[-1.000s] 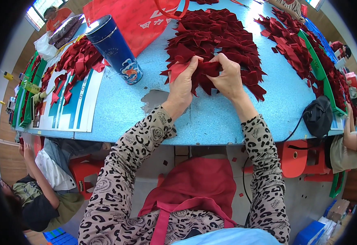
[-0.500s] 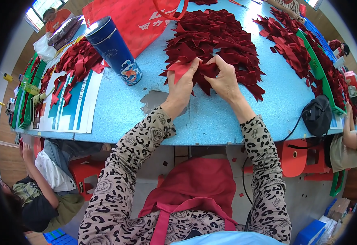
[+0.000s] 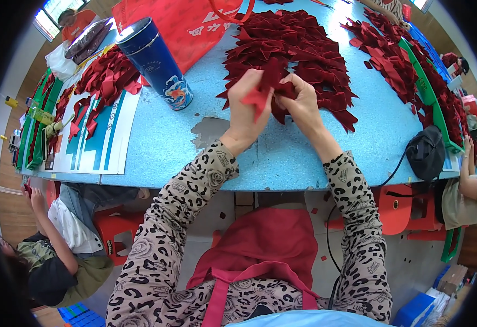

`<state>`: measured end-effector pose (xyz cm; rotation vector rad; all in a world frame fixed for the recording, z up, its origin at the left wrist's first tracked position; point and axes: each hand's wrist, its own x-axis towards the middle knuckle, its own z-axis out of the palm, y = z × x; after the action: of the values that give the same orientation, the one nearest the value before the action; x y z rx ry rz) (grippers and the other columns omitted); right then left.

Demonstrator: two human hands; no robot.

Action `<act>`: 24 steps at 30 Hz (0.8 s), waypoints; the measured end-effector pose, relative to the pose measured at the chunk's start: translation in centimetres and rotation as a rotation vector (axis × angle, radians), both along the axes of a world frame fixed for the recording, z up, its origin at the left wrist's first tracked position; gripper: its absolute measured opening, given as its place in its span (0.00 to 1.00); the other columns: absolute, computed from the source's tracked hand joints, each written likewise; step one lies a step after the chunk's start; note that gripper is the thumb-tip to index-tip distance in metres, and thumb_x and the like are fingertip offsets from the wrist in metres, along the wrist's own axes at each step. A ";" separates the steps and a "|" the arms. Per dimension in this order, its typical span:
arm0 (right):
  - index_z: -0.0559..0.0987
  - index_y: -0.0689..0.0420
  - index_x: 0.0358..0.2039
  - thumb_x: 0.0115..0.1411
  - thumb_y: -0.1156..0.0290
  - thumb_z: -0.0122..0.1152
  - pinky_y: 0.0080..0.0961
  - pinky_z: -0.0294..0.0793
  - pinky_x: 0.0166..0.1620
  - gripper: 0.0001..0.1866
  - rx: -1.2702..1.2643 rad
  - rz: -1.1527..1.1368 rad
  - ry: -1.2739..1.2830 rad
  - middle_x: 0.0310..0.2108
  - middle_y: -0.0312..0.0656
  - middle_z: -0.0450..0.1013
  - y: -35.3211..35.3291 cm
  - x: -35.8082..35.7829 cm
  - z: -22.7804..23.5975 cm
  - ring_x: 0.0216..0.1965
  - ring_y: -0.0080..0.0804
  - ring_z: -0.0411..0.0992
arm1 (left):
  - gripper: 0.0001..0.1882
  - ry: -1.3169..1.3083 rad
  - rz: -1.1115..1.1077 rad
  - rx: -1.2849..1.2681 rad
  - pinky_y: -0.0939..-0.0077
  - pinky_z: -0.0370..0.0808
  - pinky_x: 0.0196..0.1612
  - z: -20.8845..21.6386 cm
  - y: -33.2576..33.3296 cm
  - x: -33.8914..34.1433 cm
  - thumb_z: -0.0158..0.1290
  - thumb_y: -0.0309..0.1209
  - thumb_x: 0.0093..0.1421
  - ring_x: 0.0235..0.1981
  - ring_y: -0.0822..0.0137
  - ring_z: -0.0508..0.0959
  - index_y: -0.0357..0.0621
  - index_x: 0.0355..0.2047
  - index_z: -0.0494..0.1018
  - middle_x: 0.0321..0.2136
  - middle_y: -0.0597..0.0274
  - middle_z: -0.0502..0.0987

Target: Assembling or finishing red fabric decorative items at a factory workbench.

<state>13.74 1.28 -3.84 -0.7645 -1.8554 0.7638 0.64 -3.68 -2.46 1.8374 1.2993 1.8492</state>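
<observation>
A dark red velvet ribbon bow [image 3: 271, 75] is held between my two hands, one tail showing a brighter red underside. My left hand [image 3: 245, 111] is closed round it, with that tail hanging over the fingers. My right hand [image 3: 302, 104] pinches its other side, thumb and forefinger pressed together; the exact fold between the fingertips is hidden. Just beyond my hands a large heap of similar dark red bows [image 3: 287, 41] covers the blue table [image 3: 195, 174].
A blue tumbler [image 3: 156, 65] stands left of the heap, before a red bag [image 3: 200, 41]. Red ribbon pieces [image 3: 107, 76] lie on a printed board at left. More bows [image 3: 385, 62] lie at right by a green tray [image 3: 419, 82] and a black pouch [image 3: 425, 153]. People sit at both sides.
My left hand has turned, swinging the bow more upright, and its bright tail now hangs over the fingers. My right hand keeps its pinch close by. The view has shifted slightly.
</observation>
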 end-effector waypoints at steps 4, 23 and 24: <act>0.70 0.63 0.29 0.41 0.82 0.61 0.20 0.70 0.32 0.13 -0.573 0.278 0.361 0.24 0.40 0.71 -0.7 0.9 -0.2 0.26 0.27 0.72 | 0.08 0.040 -0.037 -0.018 0.79 0.70 0.37 -0.1 0.0 0.6 0.56 0.30 0.57 0.32 0.74 0.75 0.37 0.32 0.75 0.28 0.65 0.77; 0.69 0.61 0.28 0.47 0.78 0.63 0.19 0.69 0.29 0.11 -0.740 0.293 0.616 0.22 0.34 0.68 -0.2 -0.6 -2.9 0.21 0.26 0.68 | 0.06 -0.580 -0.203 -0.337 0.79 0.68 0.28 -1.7 1.8 0.4 0.56 0.27 0.56 0.24 0.72 0.73 0.37 0.28 0.73 0.22 0.66 0.75; 0.69 0.61 0.28 0.47 0.78 0.63 0.19 0.69 0.29 0.11 -0.744 0.290 0.614 0.22 0.34 0.68 -0.2 -0.5 -2.8 0.21 0.26 0.68 | 0.06 -0.361 -0.125 -0.197 0.78 0.68 0.28 -1.9 1.9 0.5 0.56 0.27 0.56 0.24 0.72 0.73 0.37 0.28 0.73 0.22 0.66 0.75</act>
<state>13.27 1.04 -6.63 -0.5998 -1.1113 1.7100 1.11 -1.81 -4.37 1.3747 1.1600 1.8080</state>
